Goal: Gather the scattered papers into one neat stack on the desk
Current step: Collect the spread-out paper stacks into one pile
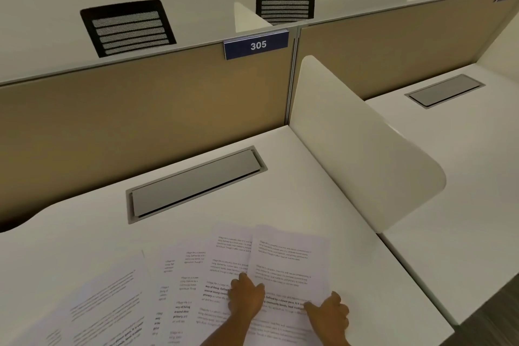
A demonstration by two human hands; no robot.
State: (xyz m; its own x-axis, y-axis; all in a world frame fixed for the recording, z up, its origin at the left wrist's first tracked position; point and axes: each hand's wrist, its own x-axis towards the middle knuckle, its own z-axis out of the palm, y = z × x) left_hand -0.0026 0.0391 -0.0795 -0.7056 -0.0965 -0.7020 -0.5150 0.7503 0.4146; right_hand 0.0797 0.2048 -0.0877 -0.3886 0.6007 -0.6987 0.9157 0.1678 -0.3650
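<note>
Both hands [247, 299] on fanned papers [196, 275]

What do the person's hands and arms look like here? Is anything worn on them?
Both forearms are bare: no sleeves reach into the picture. The left hand and the right hand wear no gloves. I see no ring, watch or bracelet, though the wrists are slightly blurred. No marks or tools are visible on them.

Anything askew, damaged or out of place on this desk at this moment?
Only the papers: printed sheets lie fanned and overlapping at differing angles across the near side of the desk, not squared into a stack. The left hand and right hand rest on the rightmost sheet. No tears, creases or spills show.
</note>
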